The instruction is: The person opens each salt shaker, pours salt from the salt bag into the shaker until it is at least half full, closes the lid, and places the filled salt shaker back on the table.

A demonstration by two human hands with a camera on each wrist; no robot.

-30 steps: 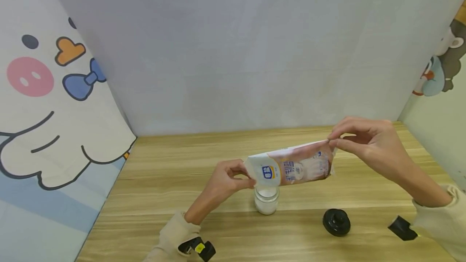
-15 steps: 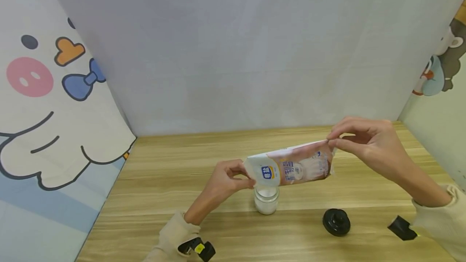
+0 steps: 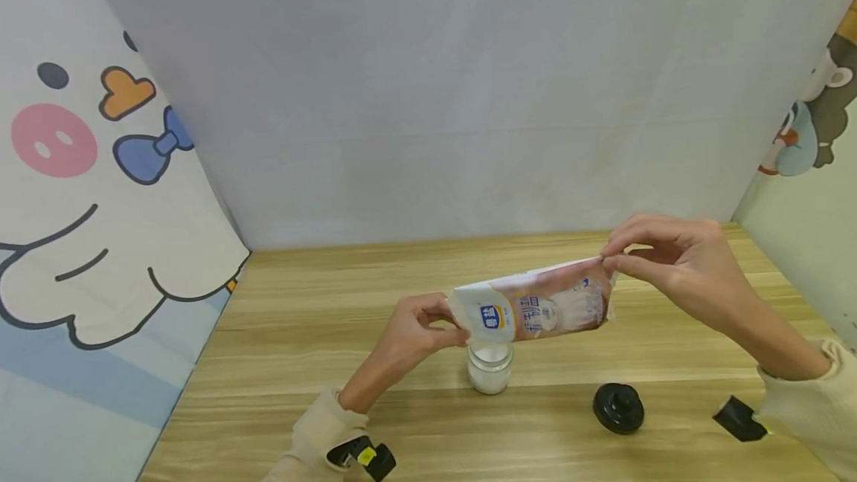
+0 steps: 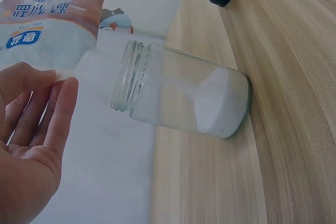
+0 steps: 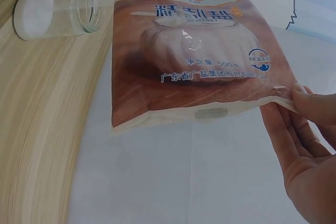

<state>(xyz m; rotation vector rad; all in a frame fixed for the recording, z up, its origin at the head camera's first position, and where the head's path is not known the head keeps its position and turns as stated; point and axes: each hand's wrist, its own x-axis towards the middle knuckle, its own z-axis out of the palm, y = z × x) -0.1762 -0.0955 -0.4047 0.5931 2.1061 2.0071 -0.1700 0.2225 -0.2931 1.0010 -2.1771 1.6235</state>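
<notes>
A brown and white printed bag of salt (image 3: 545, 307) is stretched between my hands, tilted with its white end lower. My left hand (image 3: 425, 329) pinches that end, thumb against fingertips. At the raised far corner my right hand (image 3: 676, 259) pinches the bag's edge between thumb and fingers. Below the white end stands an open glass jar (image 4: 178, 90) with a threaded neck. White salt (image 4: 215, 103) lies heaped in the jar's bottom. In the left wrist view a pale stream runs from the bag's corner to the jar's mouth. In the head view the bag partly hides that mouth.
A black round lid (image 3: 619, 408) with a knob lies on the wooden table (image 3: 301, 363), to the right of the jar. Behind the table rises a pale wall (image 3: 455, 95). A cartoon-printed panel (image 3: 134, 236) borders the left side.
</notes>
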